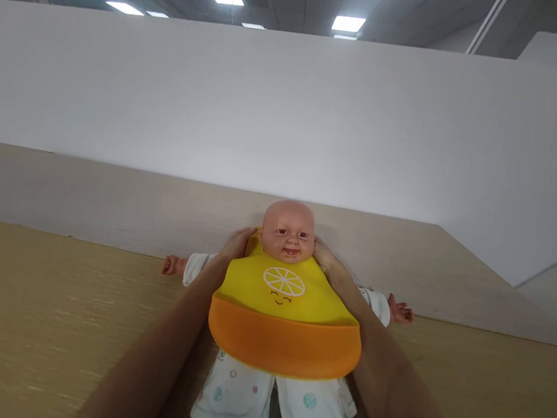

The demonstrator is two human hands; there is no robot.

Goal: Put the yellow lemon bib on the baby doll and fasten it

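A baby doll (288, 232) in a white dotted romper is lying on its back on a tan wooden table (30, 317), its head toward a white partition wall (287, 106). A yellow silicone bib (283, 313) with an orange catch pocket and a lemon-slice print is covering the doll's chest. The left hand (237, 243) and right hand (324, 255) are reaching to either side of the doll's neck, touching the bib's upper edges; the fingers are hidden behind the neck, so the grip cannot be determined.
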